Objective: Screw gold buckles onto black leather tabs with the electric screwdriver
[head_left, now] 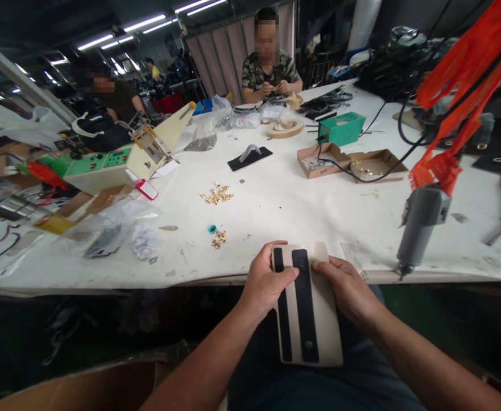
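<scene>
Between my two hands is a beige rectangular panel [325,319] with two black strips running along it. My left hand [265,282] grips its left edge, the thumb lying across onto the wider strip [307,308]. At the right edge my right hand [351,285] holds the panel, thumb on its upper face. A small round metal piece shows near the strip's lower end. The panel is tilted over my lap at the table's front edge. Beyond it lie small gold metal fittings [218,195] and a second little pile [219,238] beside a turquoise ring [212,229].
A grey powered screwdriver [421,228] hangs at the right by orange wrapping. Two cardboard trays [323,168] and a green box [342,129] stand behind. A black panel with a raised strap [250,158] lies mid-table. A machine [113,165] is at left. A person [271,74] works opposite.
</scene>
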Available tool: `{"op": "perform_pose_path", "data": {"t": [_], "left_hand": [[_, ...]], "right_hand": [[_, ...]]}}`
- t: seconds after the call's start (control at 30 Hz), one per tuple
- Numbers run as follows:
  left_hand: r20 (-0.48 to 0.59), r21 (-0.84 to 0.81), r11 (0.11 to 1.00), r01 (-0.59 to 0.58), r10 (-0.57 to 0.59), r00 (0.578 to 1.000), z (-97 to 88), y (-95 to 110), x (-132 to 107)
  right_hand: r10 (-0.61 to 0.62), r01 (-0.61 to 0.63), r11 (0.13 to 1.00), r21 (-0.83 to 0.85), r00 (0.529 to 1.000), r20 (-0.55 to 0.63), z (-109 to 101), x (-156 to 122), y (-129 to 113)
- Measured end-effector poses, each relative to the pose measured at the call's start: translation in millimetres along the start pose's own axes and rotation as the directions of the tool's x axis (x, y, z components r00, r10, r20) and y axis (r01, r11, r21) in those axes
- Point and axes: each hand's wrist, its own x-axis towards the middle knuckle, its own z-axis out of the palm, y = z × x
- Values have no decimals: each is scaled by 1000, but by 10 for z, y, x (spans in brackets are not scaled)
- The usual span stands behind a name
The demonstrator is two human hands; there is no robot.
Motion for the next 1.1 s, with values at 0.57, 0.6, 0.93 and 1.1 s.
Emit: {"op": "perform_pose_path", "data": {"t": [0.57,0.6,0.93,1.1], "left_hand": [[-2,66,997,44,-44,999,-84,-168,217],[-6,85,995,42,-41,999,-85,-186,232],[-52,256,963,79,-68,996,-27,-243,393],[-71,358,930,82,-60,996,-8,-252,455]], "right_hand": [[132,-78,825,-560,990,56,-95,168,-375],[138,-69,803,-592,988,71,-103,186,-413],[128,66,373,-925,984,122,-36,596,-692],[133,25,344,-939,988,75,3,698,-643]]}}
